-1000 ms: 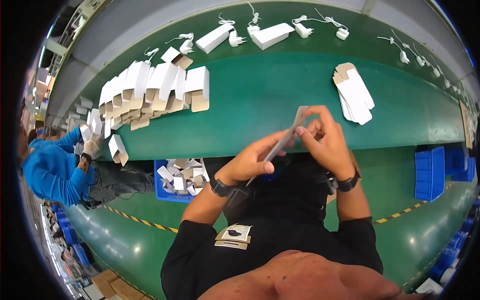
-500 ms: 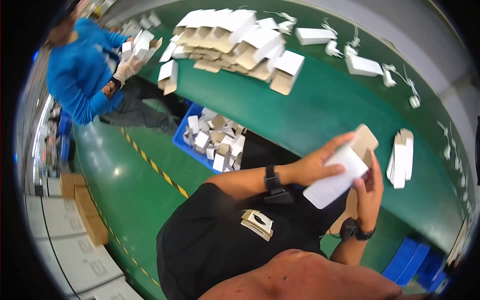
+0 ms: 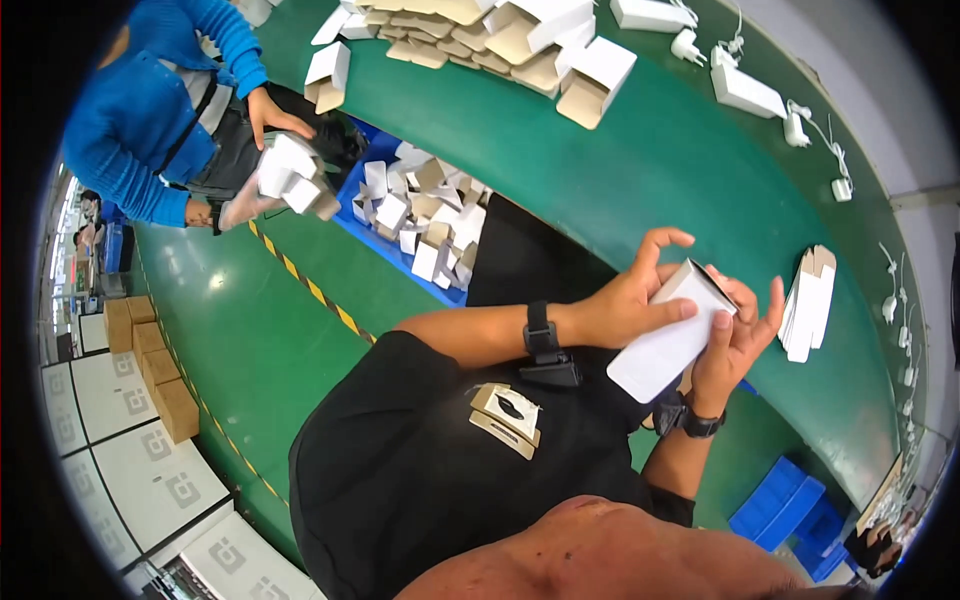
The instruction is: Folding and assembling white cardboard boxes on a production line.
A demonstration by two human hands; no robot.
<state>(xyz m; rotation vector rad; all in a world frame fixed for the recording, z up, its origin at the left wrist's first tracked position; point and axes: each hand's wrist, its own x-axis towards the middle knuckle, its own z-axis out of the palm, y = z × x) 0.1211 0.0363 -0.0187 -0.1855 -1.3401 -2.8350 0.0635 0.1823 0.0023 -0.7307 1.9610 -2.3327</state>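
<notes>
Clad in a black short-sleeved shirt (image 3: pixel 370 470), bearing a tan-and-white card (image 3: pixel 508 415) with dark oval mark; fitted left and right with black wrist straps (image 3: pixel 541 335) and dark boxy modules (image 3: pixel 552 373).

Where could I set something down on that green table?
On the green table, the widest bare patch lies between the piled white boxes and the flat cartons; another lies past those cartons, toward the right end. It's crowded around those boxes and along the far edge, where white plugs lie.
</notes>
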